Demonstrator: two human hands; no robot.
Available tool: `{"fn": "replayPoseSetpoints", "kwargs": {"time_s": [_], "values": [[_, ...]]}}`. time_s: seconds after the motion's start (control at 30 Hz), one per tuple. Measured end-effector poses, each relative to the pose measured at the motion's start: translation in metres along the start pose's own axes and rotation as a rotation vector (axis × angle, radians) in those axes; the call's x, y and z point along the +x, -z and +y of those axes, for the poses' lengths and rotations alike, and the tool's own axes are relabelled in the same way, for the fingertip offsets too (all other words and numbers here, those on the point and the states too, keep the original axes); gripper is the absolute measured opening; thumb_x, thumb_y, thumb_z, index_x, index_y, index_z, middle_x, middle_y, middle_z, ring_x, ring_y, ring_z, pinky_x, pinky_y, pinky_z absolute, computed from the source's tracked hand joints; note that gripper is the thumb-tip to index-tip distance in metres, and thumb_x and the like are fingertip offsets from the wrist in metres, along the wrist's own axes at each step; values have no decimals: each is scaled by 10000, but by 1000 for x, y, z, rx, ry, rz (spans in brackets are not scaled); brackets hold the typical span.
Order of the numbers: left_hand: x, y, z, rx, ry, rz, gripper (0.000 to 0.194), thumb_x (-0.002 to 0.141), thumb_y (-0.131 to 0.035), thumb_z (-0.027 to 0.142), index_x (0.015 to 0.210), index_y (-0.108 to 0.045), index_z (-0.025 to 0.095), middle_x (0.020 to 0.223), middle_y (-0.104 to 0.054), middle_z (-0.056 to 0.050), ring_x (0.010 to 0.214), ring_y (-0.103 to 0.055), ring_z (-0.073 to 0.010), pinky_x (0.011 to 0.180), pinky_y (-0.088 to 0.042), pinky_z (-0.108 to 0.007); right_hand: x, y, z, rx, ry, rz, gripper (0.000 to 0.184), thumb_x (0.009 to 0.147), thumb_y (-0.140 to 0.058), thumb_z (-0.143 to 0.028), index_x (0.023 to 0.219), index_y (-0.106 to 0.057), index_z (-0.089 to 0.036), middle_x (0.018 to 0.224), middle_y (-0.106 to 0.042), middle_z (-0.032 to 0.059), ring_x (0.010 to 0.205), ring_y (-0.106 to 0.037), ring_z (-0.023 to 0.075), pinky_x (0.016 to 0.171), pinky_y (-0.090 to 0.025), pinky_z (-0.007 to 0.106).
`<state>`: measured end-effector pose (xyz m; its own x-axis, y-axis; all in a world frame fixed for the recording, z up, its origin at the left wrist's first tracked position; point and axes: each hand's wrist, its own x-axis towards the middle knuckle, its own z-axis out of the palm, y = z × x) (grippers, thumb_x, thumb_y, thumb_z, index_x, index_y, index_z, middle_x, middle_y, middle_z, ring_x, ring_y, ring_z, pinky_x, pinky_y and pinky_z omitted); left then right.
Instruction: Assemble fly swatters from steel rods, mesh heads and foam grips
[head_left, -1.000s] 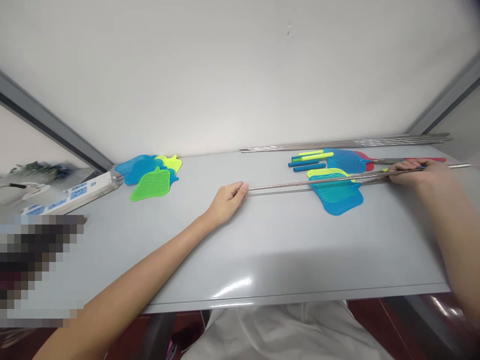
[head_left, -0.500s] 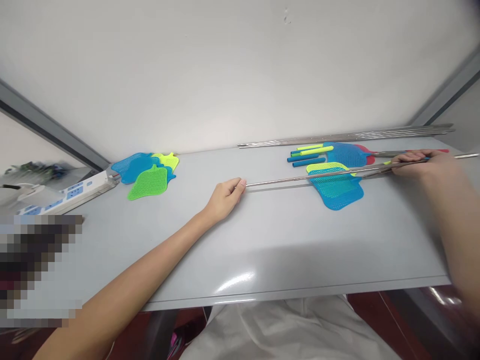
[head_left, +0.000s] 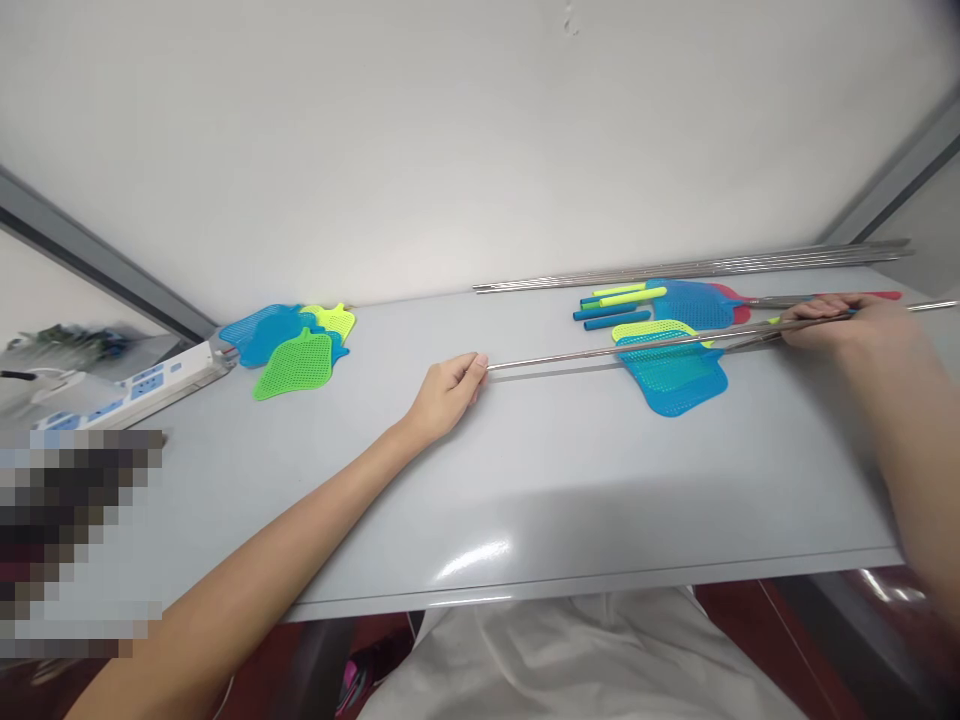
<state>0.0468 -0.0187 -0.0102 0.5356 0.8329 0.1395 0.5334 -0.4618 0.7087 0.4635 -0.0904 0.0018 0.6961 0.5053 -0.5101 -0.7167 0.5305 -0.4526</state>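
Note:
A long thin metal rod (head_left: 585, 355) lies across the grey table (head_left: 525, 480), held at both ends. My left hand (head_left: 446, 392) rests on the table with its fingers curled, pinching the rod's left tip. My right hand (head_left: 840, 322) is closed round the rod near its right end. Under the rod lie a blue mesh swatter head (head_left: 675, 380) and a yellow one (head_left: 651, 330). Behind them are blue and yellow handle tubes (head_left: 619, 305) and another blue swatter head (head_left: 694, 305) over a red one.
A pile of blue, green and yellow swatter heads (head_left: 296, 345) sits at the back left. A white power strip (head_left: 142, 385) lies at the left edge. Several metal rods (head_left: 690, 270) run along the wall at the back right.
Almost nothing has moved: both hands keep their hold on the rod, and the view has drifted slightly.

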Motion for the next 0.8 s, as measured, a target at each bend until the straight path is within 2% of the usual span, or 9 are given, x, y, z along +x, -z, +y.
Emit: {"fn": "replayPoseSetpoints", "kwargs": {"time_s": [0.43, 0.8], "values": [[0, -1, -1, -4, -2, 13, 414, 897, -296, 443, 631, -471, 179, 481, -433, 43, 476, -394, -97, 502, -323, -219, 15, 5, -2, -29, -35, -4, 212, 807, -234, -77, 636, -165, -181, 463, -132, -72, 335, -142, 44, 312, -184, 163], [0, -1, 0, -3, -5, 5, 404, 896, -305, 440, 628, -461, 180, 481, -424, 46, 474, -380, -94, 502, -321, -214, 14, 4, -3, 12, -26, 5, 216, 799, -220, -64, 634, -147, -183, 471, -128, -67, 332, -145, 46, 307, -175, 167]]}}
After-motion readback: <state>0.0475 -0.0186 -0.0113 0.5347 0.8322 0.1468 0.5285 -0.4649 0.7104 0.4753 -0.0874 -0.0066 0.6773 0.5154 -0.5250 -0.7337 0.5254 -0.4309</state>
